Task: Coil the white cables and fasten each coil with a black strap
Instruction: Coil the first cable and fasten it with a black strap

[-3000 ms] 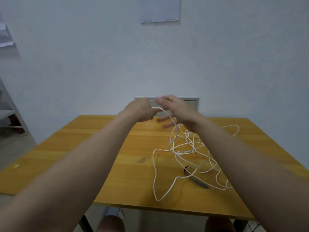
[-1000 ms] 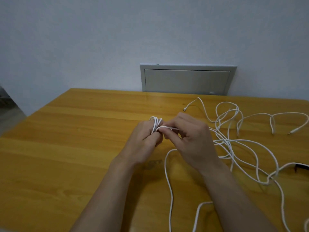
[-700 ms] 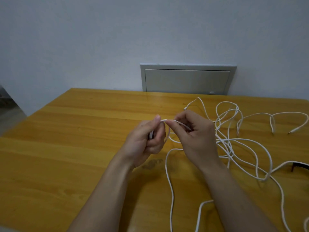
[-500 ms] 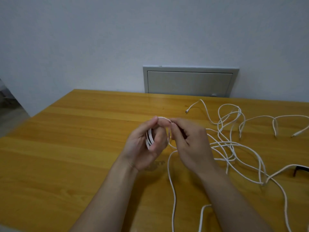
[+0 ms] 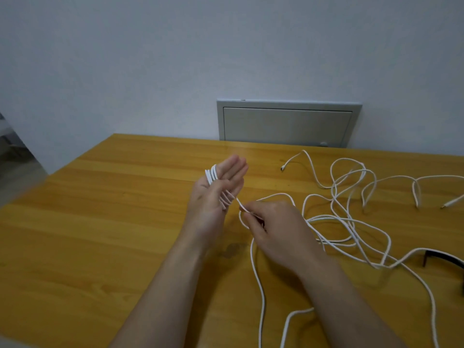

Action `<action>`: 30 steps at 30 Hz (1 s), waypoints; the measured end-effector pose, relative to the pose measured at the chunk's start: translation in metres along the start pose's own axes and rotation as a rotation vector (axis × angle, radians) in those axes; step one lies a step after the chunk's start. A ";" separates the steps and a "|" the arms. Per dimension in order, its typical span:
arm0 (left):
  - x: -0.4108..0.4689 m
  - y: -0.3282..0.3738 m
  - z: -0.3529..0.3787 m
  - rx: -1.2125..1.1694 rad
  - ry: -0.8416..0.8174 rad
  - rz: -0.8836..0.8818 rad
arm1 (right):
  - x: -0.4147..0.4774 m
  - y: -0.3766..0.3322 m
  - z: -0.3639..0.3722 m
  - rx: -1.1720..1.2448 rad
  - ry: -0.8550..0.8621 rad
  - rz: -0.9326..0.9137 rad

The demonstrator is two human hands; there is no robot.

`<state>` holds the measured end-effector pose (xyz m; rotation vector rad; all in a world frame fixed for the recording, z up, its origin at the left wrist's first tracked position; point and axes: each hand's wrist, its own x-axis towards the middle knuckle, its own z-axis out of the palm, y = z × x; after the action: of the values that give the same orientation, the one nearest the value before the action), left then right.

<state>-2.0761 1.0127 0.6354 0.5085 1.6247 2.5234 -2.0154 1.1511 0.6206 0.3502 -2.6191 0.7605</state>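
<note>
My left hand (image 5: 216,194) is held up above the wooden table (image 5: 100,222) with its fingers straight, and several turns of white cable (image 5: 211,175) are wound round them. My right hand (image 5: 273,229) pinches the same cable just right of the left palm. The loose rest of the white cable (image 5: 351,222) lies tangled on the table to the right, one plug end (image 5: 283,168) pointing toward the wall. A black strap (image 5: 447,259) lies at the right edge.
A grey metal wall panel (image 5: 288,124) sits behind the table's far edge. A dark stain (image 5: 232,248) marks the tabletop below my hands. Another plug end (image 5: 449,203) lies at the far right. Floor shows beyond the table's left corner.
My left hand has opened from curled to straight fingers, with more turns of cable now wrapped round them. My right hand has drawn the cable down and to the right.
</note>
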 end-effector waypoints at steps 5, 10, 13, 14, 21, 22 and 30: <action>-0.011 -0.010 0.000 0.763 -0.129 0.354 | 0.000 -0.003 -0.011 -0.037 0.068 0.019; -0.010 0.000 0.002 1.172 -0.076 0.550 | 0.000 -0.013 -0.018 -0.073 0.187 -0.059; -0.012 0.004 0.004 1.212 -0.042 0.570 | 0.000 -0.013 -0.020 -0.071 0.245 -0.042; -0.012 0.006 0.004 1.226 -0.026 0.580 | 0.001 -0.013 -0.022 -0.074 0.252 -0.013; -0.019 0.038 0.008 1.326 -0.192 0.577 | 0.006 -0.024 -0.055 -0.098 0.300 -0.111; -0.020 0.048 0.010 1.349 -0.224 0.583 | 0.007 -0.026 -0.064 -0.105 0.284 -0.135; -0.030 0.152 0.046 1.291 -0.378 0.382 | 0.013 -0.042 -0.139 -0.193 0.224 -0.103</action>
<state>-2.0178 0.9801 0.7824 1.3396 2.9255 1.0063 -1.9715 1.1919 0.7537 0.3209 -2.4176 0.4783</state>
